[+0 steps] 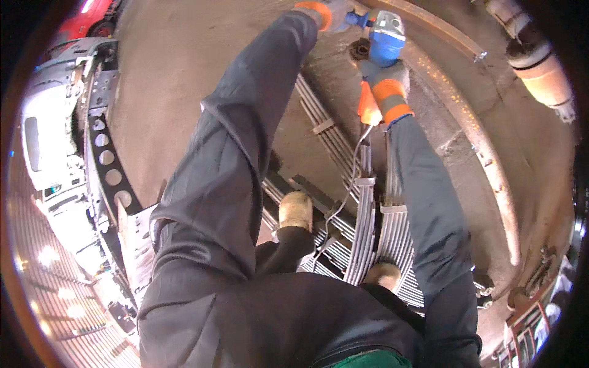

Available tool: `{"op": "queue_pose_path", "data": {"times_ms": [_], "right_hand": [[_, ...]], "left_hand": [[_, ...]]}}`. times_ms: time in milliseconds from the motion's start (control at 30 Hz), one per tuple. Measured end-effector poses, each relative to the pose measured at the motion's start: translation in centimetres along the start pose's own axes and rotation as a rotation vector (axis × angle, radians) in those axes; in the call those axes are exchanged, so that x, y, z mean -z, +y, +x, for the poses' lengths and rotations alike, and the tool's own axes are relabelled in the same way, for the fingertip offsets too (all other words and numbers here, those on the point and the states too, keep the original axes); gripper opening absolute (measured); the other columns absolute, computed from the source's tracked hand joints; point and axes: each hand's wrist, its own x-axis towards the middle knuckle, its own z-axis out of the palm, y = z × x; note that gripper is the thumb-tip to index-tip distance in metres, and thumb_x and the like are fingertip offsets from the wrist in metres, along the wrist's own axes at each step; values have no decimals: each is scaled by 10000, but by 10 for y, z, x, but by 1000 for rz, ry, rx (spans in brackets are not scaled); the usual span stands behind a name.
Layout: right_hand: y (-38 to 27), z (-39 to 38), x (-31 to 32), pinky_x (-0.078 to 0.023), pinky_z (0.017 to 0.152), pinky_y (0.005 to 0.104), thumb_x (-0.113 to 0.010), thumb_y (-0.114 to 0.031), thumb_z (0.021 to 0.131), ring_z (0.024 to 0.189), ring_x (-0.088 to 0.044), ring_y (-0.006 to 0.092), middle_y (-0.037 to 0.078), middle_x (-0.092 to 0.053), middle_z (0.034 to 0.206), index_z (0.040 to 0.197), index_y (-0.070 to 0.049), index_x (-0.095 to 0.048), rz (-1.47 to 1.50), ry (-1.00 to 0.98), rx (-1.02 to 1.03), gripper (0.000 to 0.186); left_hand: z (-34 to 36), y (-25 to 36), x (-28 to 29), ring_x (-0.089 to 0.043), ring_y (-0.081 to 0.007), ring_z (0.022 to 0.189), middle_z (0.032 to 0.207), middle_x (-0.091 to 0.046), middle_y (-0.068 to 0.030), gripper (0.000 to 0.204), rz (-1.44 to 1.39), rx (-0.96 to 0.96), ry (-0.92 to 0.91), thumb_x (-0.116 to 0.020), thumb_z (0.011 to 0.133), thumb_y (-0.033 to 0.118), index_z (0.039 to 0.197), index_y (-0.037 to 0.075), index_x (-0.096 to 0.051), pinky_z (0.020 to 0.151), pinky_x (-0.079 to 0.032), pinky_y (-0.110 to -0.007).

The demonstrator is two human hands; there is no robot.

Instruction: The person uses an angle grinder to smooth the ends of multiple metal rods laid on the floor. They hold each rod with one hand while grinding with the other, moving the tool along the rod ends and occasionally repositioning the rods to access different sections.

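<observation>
An angle grinder (386, 48) with a blue body and a silver-grey head is held out ahead of me, near the top of the view. My left hand (334, 15), in a grey and orange glove, is closed round its blue side handle. My right hand (392, 78), gloved alike, grips the body behind the head. Just left of that wrist is an orange piece (369, 105), from which a pale cord (354, 175) runs down toward my feet. The grinder's disc is hidden. Close beside the head lies the rolled end, or eye, of a leaf spring (359, 49).
Stacked leaf springs (366, 227) with clamps lie beneath me, around my tan boots (296, 210). A long curved rusty bar (491, 156) stretches along the right. Truck frame parts (105, 141) with round holes stand left. A cylindrical part (540, 70) is at upper right.
</observation>
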Motion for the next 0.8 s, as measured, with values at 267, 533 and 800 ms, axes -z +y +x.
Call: {"op": "queue_pose_path", "data": {"times_ms": [267,533,800], "right_hand": [[-17,-9,-2,-575,824,447,-830,-381,668,957,-754,343,192,-769,966,1019,-58,-730,-146,47,42,487],[-41,-26,-9,-554,934,476,-803,-279,722,1089,-704,387,185,-731,1163,1283,-90,-602,-260,-20,107,625],[-47,-32,-29,-541,968,464,-800,-287,737,1137,-673,377,152,-704,1231,1288,-140,-633,-295,-45,162,594]], "left_hand": [[-18,-29,-50,-708,-399,818,924,-737,-219,224,-427,38,46,-748,831,256,968,79,-740,734,-536,-489],[-35,-67,-123,-728,-372,863,950,-763,-181,286,-662,102,69,-750,858,329,1026,97,-754,774,-554,-453],[-76,-77,-168,-724,-392,982,1027,-772,-149,404,-439,393,72,-743,841,446,1142,178,-760,857,-562,-475]]}}
